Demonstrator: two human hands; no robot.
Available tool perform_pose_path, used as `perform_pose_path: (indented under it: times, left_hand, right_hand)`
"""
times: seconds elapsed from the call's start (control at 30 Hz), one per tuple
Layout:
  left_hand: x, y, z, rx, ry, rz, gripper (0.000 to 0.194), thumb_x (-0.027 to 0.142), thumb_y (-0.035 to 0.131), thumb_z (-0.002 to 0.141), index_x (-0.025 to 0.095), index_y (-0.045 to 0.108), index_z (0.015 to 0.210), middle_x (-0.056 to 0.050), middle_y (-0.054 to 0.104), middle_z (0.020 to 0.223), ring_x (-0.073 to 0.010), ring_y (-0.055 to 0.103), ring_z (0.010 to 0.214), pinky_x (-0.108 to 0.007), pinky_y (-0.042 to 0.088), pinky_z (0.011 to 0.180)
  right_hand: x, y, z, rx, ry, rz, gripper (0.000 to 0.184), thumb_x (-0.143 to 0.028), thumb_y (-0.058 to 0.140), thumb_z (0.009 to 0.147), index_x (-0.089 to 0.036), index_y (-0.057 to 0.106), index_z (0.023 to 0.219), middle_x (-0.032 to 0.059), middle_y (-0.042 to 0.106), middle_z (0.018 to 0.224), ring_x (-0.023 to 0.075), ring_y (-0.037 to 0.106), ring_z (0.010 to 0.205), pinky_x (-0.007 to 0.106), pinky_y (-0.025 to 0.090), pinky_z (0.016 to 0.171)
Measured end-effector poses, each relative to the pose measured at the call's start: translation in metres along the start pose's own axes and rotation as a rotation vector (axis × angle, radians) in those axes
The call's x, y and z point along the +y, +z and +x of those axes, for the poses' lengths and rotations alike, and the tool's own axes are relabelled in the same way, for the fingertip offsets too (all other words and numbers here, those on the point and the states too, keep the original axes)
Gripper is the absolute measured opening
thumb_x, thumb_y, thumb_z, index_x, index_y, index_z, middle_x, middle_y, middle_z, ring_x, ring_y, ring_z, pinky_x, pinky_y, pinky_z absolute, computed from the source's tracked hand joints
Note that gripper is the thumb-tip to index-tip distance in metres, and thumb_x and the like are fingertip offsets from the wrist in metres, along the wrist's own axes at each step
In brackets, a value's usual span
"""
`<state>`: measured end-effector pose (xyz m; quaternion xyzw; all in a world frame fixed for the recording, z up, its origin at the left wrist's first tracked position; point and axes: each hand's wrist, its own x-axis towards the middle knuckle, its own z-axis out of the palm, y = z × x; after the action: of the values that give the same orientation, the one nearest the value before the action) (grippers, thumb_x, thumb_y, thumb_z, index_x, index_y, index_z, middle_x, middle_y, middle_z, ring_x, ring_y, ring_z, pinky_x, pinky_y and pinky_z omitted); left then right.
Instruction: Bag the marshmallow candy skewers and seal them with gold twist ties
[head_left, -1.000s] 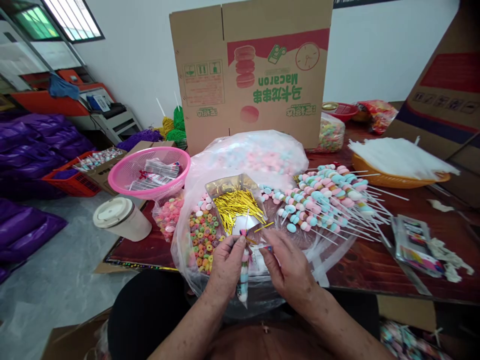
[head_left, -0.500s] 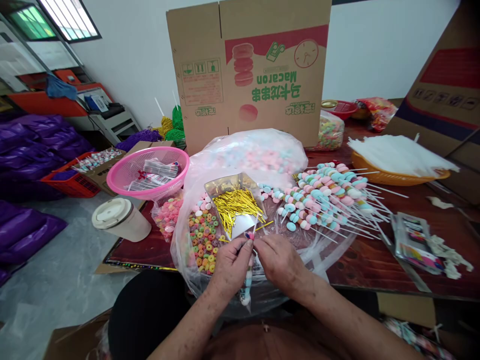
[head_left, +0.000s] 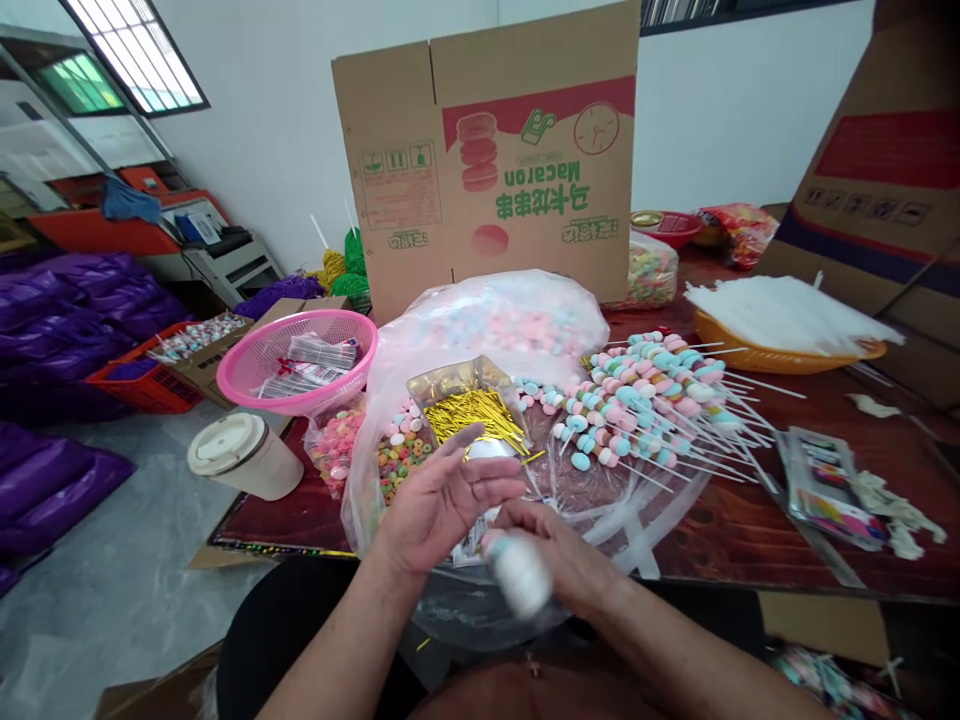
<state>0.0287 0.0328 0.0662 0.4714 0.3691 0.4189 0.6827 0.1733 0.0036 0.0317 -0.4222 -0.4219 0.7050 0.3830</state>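
My left hand (head_left: pixel 435 505) is open, palm up and fingers apart, with nothing in it. My right hand (head_left: pixel 566 550) is closed on a candy skewer (head_left: pixel 521 578), whose pale pink and white end points down toward me and is smeared by motion. Printed plastic wrappers (head_left: pixel 466 548) lie partly hidden beneath the hands. Just beyond my left hand, a shiny tray (head_left: pixel 417 376) holds gold twist ties (head_left: pixel 476 412). Colourful ring candies (head_left: pixel 394 468) lie to its left. On the right, finished-looking marshmallow skewers (head_left: pixel 652 390) are heaped with their white sticks toward the right.
A clear plastic sheet (head_left: pixel 660 510) spreads under the work. Behind it stand a bag of marshmallows (head_left: pixel 510 315) and a tall carton (head_left: pixel 405 250). To the left are a pink basket (head_left: pixel 232 375) and a lidded cup (head_left: pixel 262 465); an orange basket (head_left: pixel 787 358) with white bags is right.
My left hand has let go of the skewer and opened, palm up. The right hand has moved slightly down with the skewer. The view has tilted up a little.
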Motion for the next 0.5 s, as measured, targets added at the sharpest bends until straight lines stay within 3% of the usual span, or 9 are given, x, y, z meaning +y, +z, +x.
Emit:
perform_pose_path:
  times: [0.07,0.13,0.17,0.23,0.33,0.4,0.5]
  left_hand:
    - [0.007,-0.001,-0.007,-0.301,-0.181,-0.166,0.065,0.063,0.026,0.083,0.016,0.050,0.121,-0.011,0.070,0.078,-0.0218,0.065,0.056,-0.035,0.048,0.059]
    - [0.008,-0.001,-0.012,-0.429,-0.324,-0.155,0.079,0.072,0.020,0.078,0.010,0.063,0.102,-0.013,0.070,0.071,-0.0200,0.063,0.050,-0.032,0.047,0.056]
    - [0.007,-0.001,-0.013,-0.401,-0.354,-0.121,0.082,0.074,0.020,0.076,0.008,0.066,0.093,-0.014,0.070,0.072,-0.0205,0.064,0.055,-0.032,0.047,0.059]
    - [0.008,0.000,-0.013,-0.220,-0.304,-0.153,0.084,0.077,0.020,0.074,0.010,0.068,0.087,-0.013,0.071,0.079,-0.0225,0.065,0.073,-0.034,0.047,0.073]
    - [0.014,-0.001,-0.015,-0.023,-0.113,-0.334,0.084,0.080,0.014,0.071,0.019,0.069,0.088,-0.007,0.071,0.076,-0.0233,0.065,0.080,-0.042,0.042,0.087]
    - [0.016,-0.002,-0.018,0.003,-0.074,-0.248,0.078,0.078,0.018,0.073,0.021,0.071,0.073,-0.004,0.069,0.062,-0.0215,0.064,0.066,-0.043,0.042,0.087]
    - [0.001,-0.002,-0.023,-0.080,-0.276,0.168,0.063,0.069,0.038,0.075,0.018,0.068,0.055,-0.005,0.065,0.052,-0.0198,0.062,0.057,-0.039,0.045,0.081]
  right_hand:
    - [-0.007,-0.008,0.002,0.050,0.088,0.024,0.021,-0.030,0.057,0.064,-0.021,0.039,0.058,-0.0124,0.024,0.039,0.0037,0.013,0.034,0.019,0.010,0.035]
    - [-0.016,-0.012,0.000,0.130,0.075,0.032,0.020,-0.031,0.054,0.064,-0.021,0.038,0.057,-0.0123,0.023,0.039,0.0040,0.013,0.035,0.020,0.009,0.036]
    - [-0.019,-0.012,-0.001,0.160,0.016,0.002,0.020,-0.031,0.053,0.064,-0.021,0.038,0.056,-0.0112,0.026,0.040,0.0043,0.017,0.036,0.020,0.012,0.037]
    - [-0.023,-0.008,-0.004,0.169,-0.118,-0.088,0.019,-0.031,0.053,0.065,-0.019,0.041,0.054,-0.0084,0.034,0.045,0.0050,0.026,0.042,0.019,0.019,0.040]
    - [-0.021,-0.003,-0.003,0.138,-0.069,-0.059,0.018,-0.029,0.053,0.062,-0.019,0.040,0.054,-0.0088,0.034,0.043,0.0046,0.025,0.041,0.019,0.018,0.040]
    - [-0.018,-0.003,0.000,0.128,0.038,0.035,0.018,-0.030,0.052,0.061,-0.021,0.038,0.056,-0.0117,0.026,0.037,0.0040,0.016,0.035,0.020,0.011,0.037]
    - [-0.016,-0.004,0.002,0.152,0.041,0.060,0.016,-0.032,0.049,0.063,-0.021,0.037,0.057,-0.0121,0.025,0.037,0.0043,0.014,0.034,0.020,0.010,0.036]
